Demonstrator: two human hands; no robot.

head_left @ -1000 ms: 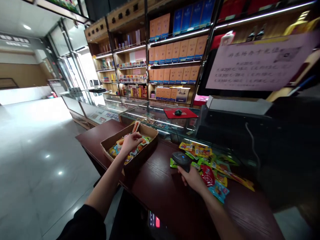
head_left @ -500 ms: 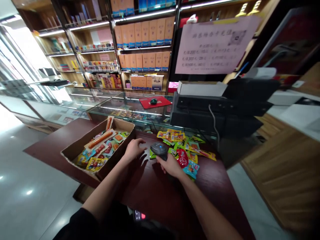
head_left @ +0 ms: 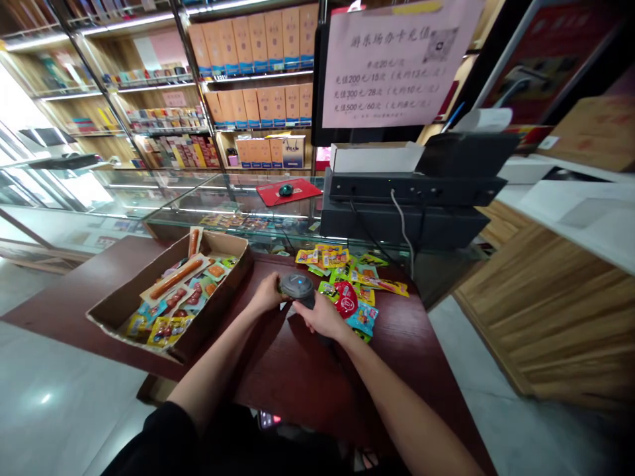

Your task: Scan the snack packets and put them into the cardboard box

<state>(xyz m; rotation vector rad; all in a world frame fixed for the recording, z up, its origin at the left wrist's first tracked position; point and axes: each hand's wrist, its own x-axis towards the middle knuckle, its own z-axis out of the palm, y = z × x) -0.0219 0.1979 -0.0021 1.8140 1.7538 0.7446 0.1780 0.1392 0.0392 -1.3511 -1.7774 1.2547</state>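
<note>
My right hand (head_left: 321, 316) is wrapped round the handle of a dark barcode scanner (head_left: 297, 285), whose head points away and to the left over the table. Just left of the scanner head, my left hand (head_left: 268, 293) is closed, its fingertips largely hidden behind the scanner, so what it grips cannot be made out. Beyond and to the right of the hands lies a pile of small snack packets, with a red packet (head_left: 346, 299) and a blue packet (head_left: 364, 318) nearest. To the left stands an open cardboard box (head_left: 218, 301) holding wrapped sausages (head_left: 176, 279) and more packets.
The dark red table (head_left: 278, 377) carries these things. Behind it are a glass counter with a red mouse pad (head_left: 310, 190), a black printer (head_left: 466, 155) with a cable, and a paper sign (head_left: 391, 73). Shelves of boxes line the back.
My left hand has closed and come up against the scanner head; before, its fingers were apart over the table. The view has shifted to the right. The scanner stays in my right hand.
</note>
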